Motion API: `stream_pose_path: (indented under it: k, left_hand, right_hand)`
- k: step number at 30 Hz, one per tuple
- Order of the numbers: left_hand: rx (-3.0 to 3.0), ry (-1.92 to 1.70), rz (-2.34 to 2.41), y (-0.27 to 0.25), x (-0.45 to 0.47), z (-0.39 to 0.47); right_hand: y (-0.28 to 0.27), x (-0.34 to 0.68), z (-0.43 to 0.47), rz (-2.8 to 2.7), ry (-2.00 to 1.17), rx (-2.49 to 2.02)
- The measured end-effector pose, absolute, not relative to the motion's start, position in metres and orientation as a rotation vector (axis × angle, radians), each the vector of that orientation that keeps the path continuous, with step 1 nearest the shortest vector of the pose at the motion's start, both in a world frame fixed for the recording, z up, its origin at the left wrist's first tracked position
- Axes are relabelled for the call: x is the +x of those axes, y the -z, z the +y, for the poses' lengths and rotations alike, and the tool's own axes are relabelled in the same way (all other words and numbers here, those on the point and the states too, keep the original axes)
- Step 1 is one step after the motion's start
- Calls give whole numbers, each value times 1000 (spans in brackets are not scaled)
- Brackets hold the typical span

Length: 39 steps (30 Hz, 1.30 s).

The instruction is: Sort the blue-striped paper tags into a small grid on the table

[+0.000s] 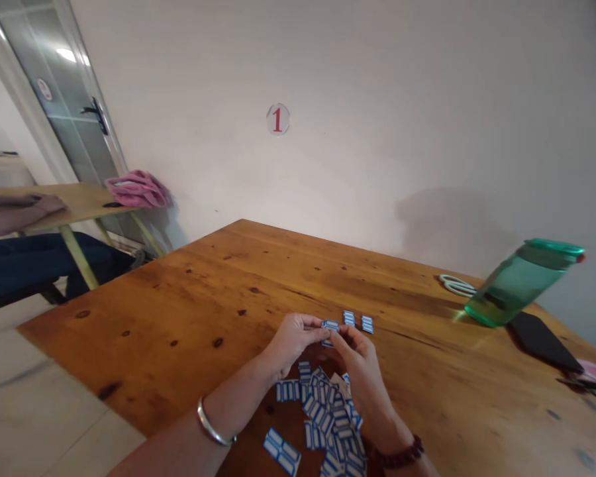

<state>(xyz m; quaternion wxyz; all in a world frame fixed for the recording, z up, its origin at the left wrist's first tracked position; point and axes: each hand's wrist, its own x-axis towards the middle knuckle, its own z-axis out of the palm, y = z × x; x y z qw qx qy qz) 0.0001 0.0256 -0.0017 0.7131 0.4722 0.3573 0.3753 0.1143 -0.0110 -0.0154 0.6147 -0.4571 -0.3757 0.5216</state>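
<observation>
Between my two hands, just above the wooden table (218, 285), is a small white label sheet (330, 324) printed with blue-bordered boxes. The fingertips of my left hand (295, 341) pinch its left side. On its right side, my right hand (360, 358) pinches it with thumb and fingers. Two little label stacks (367, 324) lie side by side just past my right fingers. Below my hands spreads a loose pile of similar label sheets (328, 411), partly covered by my right wrist. A separate label sheet (282, 452) lies to the left of the pile.
At the right stand a green water bottle (521, 285), a white coiled cable (457, 285) and a dark flat phone-like object (544, 341). A wall with a number sign (278, 120) borders the table. Another person's hands (34, 205) rest on a second table near a pink cloth (136, 189).
</observation>
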Motion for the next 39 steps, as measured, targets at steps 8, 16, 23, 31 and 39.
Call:
stream_pose_path:
  k: [8, 16, 23, 31, 39]
  left_hand:
    - [954, -1028, 863, -9, -10, 33]
    - [867, -1173, 943, -15, -21, 40]
    - [863, -1183, 935, -16, -22, 39]
    - [841, -1206, 920, -15, -24, 41]
    - [865, -1196, 942, -15, -23, 40]
  right_hand:
    - [15, 121, -10, -1137, -984, -1206]
    - [6, 129, -18, -2146, -655, -1386]
    - [7, 126, -17, -2159, -628, -1394]
    - [-9, 134, -26, -2272, -762, -1498]
    - [-5, 132, -31, -2409, -729, -1559]
